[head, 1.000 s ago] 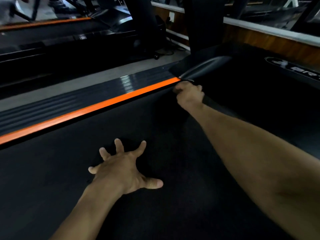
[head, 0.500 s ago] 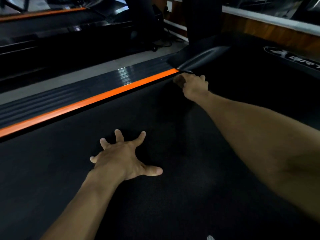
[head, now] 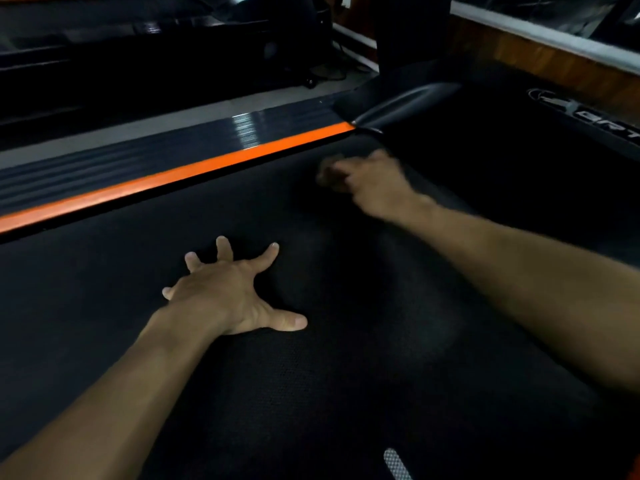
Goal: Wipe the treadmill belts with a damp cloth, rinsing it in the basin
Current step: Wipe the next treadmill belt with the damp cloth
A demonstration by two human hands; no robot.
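I see my left hand (head: 228, 299) pressed flat on the black textured treadmill belt (head: 346, 393), fingers spread wide and straight, thumb stretched out to the right, holding nothing. My right hand (head: 372, 183) reaches further up the same belt, near its far left corner, and it is smeared by motion blur. Its fingers look curled downward, and a darker blurred patch sits at the fingertips on the side toward the rail; I cannot tell whether that is the cloth or only shadow, so I cannot say what, if anything, the hand grips. The belt lies under both hands and fills most of the view, reaching down to the bottom edge. Along the belt's left edge runs a bright orange strip (head: 173, 176), with a glossy dark ribbed side rail (head: 156, 157) just beyond it. A black curved plastic upright base (head: 405, 103) stands where the strip ends, a little above the right hand and apart from it. A small grey patterned mark (head: 394, 464) shows on the belt near the bottom edge
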